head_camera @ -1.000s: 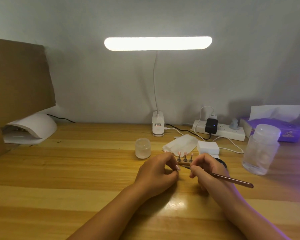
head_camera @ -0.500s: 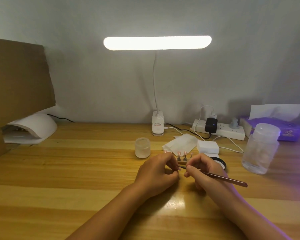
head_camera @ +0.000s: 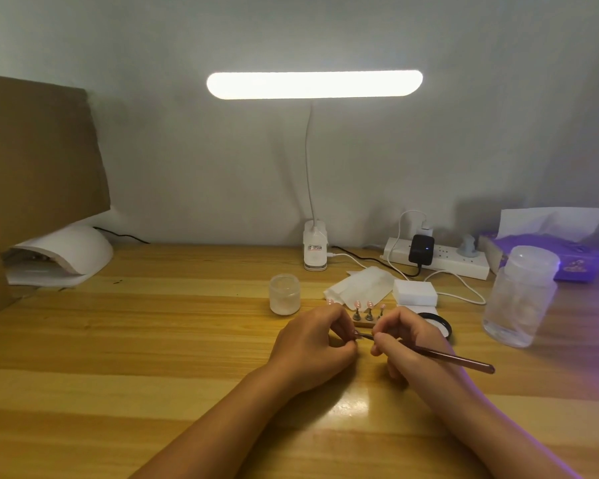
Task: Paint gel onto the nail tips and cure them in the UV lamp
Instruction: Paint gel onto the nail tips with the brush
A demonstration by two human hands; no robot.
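Left hand [head_camera: 313,344] curled in front of the wooden holder [head_camera: 363,322], pinching one nail tip [head_camera: 355,332], right hand [head_camera: 408,340] beside it pinching the brush [head_camera: 453,358], bristles meeting that tip, UV lamp [head_camera: 66,254] well left of the holder

At lower centre, the left hand [head_camera: 313,347] pinches a small nail tip [head_camera: 354,331]. The right hand [head_camera: 408,344] grips a brush [head_camera: 446,357], whose fine end meets that tip. Just above them stands a wooden holder [head_camera: 363,322] with more tips. The white UV lamp [head_camera: 66,257] sits at the left edge.
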